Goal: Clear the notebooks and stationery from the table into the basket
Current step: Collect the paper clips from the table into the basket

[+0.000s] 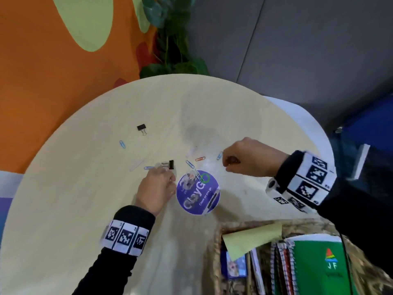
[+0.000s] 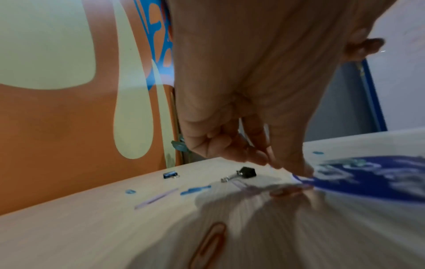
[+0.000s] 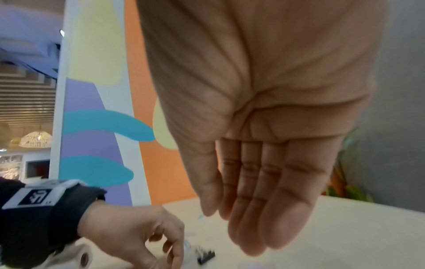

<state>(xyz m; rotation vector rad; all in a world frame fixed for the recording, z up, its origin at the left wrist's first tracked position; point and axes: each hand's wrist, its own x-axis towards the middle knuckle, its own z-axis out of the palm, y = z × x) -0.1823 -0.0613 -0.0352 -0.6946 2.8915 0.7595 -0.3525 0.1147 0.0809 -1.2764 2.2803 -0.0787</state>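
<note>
left hand [image 1: 156, 189] pinching, object unclear | right hand [image 3: 257, 163] fingers straight, released | basket [image 1: 214, 252] holds notebooks [image 1: 316, 265]

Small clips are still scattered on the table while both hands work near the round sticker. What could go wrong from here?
1. The pale paper clips nearly match the table and could be missed.
2. The far binder clip and blue paper clip lie apart, easy to forget.
3. The left hand, fingers bunched near the near binder clip, might nudge it away.

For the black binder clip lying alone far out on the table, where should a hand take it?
Probably by the black body of the far binder clip, pinched across its flat sides from above. It lies on the table with its wire handles pointing toward the person, nothing beside it.
</note>
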